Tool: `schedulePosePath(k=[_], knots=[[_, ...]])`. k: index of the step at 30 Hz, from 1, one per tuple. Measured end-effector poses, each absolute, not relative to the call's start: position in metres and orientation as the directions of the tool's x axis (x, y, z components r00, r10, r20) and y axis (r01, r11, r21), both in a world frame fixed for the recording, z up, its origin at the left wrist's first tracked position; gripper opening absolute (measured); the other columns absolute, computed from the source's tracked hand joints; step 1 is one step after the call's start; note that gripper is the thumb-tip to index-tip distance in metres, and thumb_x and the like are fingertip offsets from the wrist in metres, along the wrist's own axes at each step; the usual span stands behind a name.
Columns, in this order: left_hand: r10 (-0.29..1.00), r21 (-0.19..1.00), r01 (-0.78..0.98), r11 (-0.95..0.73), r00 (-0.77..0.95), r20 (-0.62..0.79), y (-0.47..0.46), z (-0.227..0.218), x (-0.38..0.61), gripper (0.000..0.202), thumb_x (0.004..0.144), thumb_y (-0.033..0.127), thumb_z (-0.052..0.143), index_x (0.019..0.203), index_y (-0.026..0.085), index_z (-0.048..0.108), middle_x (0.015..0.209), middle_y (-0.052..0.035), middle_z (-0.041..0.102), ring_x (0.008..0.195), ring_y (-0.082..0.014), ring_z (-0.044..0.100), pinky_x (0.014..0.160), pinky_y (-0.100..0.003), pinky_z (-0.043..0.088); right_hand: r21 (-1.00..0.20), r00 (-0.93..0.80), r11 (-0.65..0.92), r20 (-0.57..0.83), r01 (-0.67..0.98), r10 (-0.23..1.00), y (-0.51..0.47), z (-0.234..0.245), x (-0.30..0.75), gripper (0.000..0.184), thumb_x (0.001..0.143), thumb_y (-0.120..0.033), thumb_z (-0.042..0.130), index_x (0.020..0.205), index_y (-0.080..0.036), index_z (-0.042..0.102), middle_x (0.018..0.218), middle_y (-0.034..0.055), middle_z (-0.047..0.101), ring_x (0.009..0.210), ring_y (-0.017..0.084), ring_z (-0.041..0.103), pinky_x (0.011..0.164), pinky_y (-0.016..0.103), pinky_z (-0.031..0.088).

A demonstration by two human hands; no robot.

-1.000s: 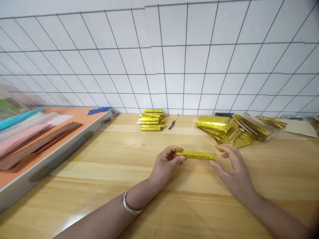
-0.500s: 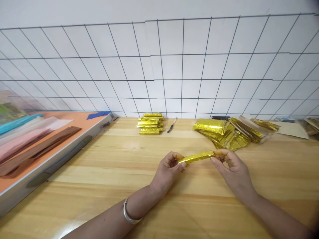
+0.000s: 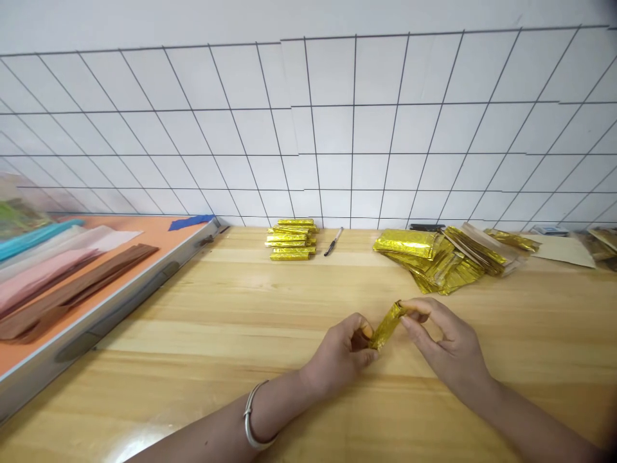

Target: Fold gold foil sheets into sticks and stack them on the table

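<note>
One gold foil strip (image 3: 387,325) slants between the left hand (image 3: 343,352), fingers gripping its lower end, and the right hand (image 3: 449,341), fingers pinching its upper end, over the table (image 3: 216,302). Twisting unevenly could crease or tear it.

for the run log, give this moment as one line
left hand: holds gold strip, near end | right hand: at far end | pen: on table, beside gold stack

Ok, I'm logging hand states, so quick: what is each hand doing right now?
Left hand: closed, holding the near end of a folded gold foil strip.
Right hand: closed, pinching the strip's far end between thumb and fingers.
</note>
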State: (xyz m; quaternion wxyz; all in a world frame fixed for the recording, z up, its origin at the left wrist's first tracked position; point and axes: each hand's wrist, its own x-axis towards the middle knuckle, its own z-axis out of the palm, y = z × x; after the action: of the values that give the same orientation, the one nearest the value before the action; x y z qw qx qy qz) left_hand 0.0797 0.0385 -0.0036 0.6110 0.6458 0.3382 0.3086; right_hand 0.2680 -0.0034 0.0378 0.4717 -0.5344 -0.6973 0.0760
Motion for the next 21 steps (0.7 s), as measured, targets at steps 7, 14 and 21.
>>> schedulePosePath(k=[7,14,21], knots=[[0.806,0.946,0.191,-0.261,0.582,0.105,0.034,0.004,0.075,0.021,0.072,0.026,0.067,0.078,0.017,0.049,0.074,0.0011,0.053,0.068,-0.0113,0.046,0.061,-0.022,0.036,-0.401,-0.216,0.552,0.632,0.731,0.744,-0.009,0.038,0.264,0.029,0.084,-0.013,0.051,0.110,-0.026,0.051,0.092,0.0024,0.064,0.082,0.015,0.062,0.074,0.029,0.051],[0.734,0.796,0.140,-0.589,0.505,0.454,0.023,0.038,0.067,0.024,0.082,0.024,0.060,0.103,0.020,0.049,0.088,-0.0042,0.057,0.079,-0.0147,0.052,0.067,-0.025,0.042,-0.322,-0.349,0.658,0.647,0.681,0.678,-0.014,0.042,0.255,0.039,0.084,-0.007,0.050,0.116,-0.027,0.048,0.097,0.0039,0.064,0.090,0.017,0.061,0.077,0.032,0.051],[0.576,0.650,0.040,-0.758,0.508,0.640,0.027,0.036,0.065,0.021,0.084,0.015,0.055,0.104,0.019,0.051,0.099,-0.0082,0.057,0.089,-0.0159,0.053,0.074,-0.027,0.047,-0.282,-0.378,0.702,0.682,0.654,0.626,-0.016,0.040,0.254,0.039,0.083,-0.005,0.052,0.118,-0.024,0.048,0.099,0.0051,0.064,0.090,0.015,0.059,0.077,0.031,0.051]])
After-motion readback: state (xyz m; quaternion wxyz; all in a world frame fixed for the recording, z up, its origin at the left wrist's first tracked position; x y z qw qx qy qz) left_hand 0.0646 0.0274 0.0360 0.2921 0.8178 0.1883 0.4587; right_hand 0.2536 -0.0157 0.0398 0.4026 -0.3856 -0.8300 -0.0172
